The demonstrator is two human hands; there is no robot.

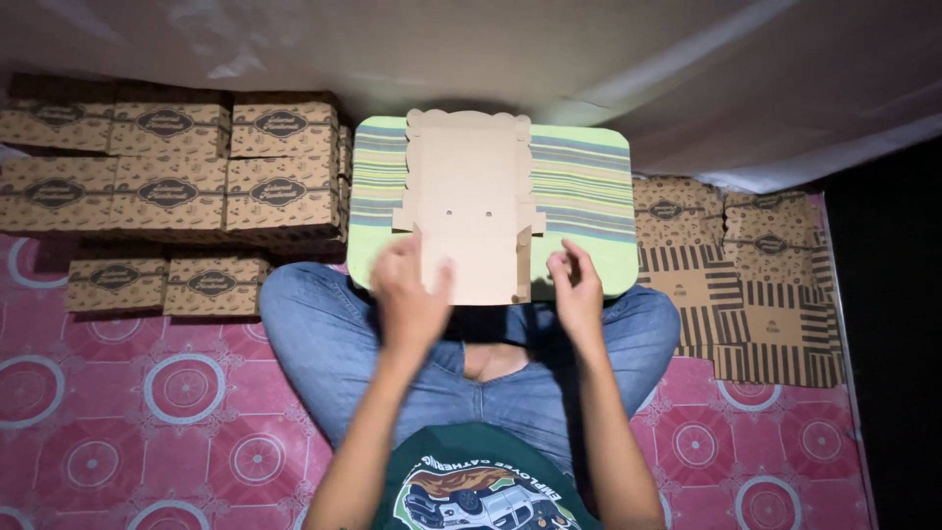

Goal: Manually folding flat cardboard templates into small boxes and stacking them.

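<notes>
Flat brown carton blank [469, 201] centre; folded boxes [172, 167] left; flat blanks [746, 280] right.

Flat brown cardboard box blank [471, 201] lies on green striped lap tray [589, 196]. L of tray: stacked brown printed folded boxes [177, 167]. R of tray: pile of flat unfolded printed cardboard sheets [746, 285] on patterned pink floor mat [147, 412].
</notes>
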